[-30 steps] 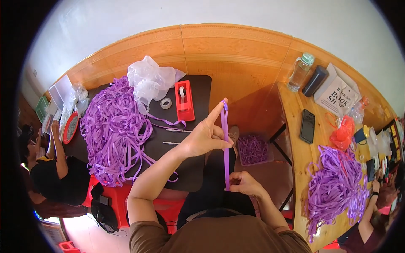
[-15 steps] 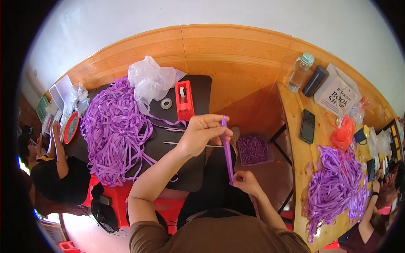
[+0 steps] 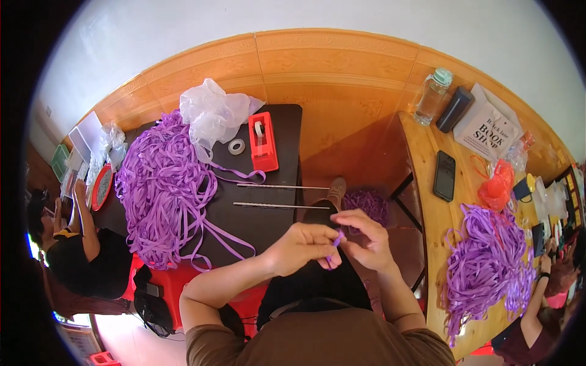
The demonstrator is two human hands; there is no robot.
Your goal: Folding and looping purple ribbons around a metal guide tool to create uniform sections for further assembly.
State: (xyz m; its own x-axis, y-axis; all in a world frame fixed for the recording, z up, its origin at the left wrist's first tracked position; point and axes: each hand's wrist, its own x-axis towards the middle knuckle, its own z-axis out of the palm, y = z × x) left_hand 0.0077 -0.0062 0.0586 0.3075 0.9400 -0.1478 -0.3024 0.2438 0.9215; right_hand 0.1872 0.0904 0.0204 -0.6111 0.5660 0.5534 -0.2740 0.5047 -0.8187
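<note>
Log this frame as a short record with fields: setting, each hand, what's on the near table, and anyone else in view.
setting: seated person at a dark table, orange tiled wall behind
left hand: pinching a purple ribbon strip
right hand: pinching the same strip, close against the left
on table: purple ribbon pile, red tape dispenser, tape roll, two thin rods, clear plastic bag
others: person at left

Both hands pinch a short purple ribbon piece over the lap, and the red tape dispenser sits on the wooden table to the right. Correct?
Not quite. The head view shows the red tape dispenser on the black table to the left. Both the left hand and right hand do pinch the purple ribbon piece.
</note>
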